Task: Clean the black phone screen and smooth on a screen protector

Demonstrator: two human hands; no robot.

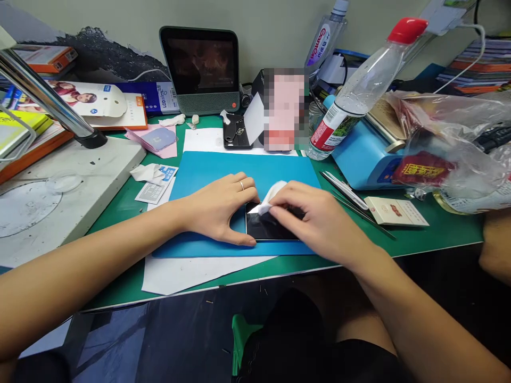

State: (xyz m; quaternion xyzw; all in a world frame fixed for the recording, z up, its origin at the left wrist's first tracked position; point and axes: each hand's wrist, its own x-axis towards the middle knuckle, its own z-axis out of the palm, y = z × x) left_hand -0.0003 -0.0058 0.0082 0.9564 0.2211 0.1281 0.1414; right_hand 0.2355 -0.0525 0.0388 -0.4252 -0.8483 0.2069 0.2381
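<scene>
A black smartphone [268, 226] lies flat, screen up, on a blue mat [215, 169]. My left hand [221, 210] steadies its left end, with the thumb at the near edge and the curled fingers at the far edge. Between the thumb and fingers of my right hand [319, 218] is a folded white wipe [272, 196], pressed to the screen. That hand covers the phone's right part. Left of the mat are a torn wipe packet [156, 189] and a crumpled white tissue [147, 173].
A tilted water bottle [339, 119] stands behind right, beside a blue box [361, 159]. Tweezers [369, 217] and a small cream box [395, 211] lie at the right. A smart display [202, 66] stands at the back. The lamp base [112, 159] occupies the left.
</scene>
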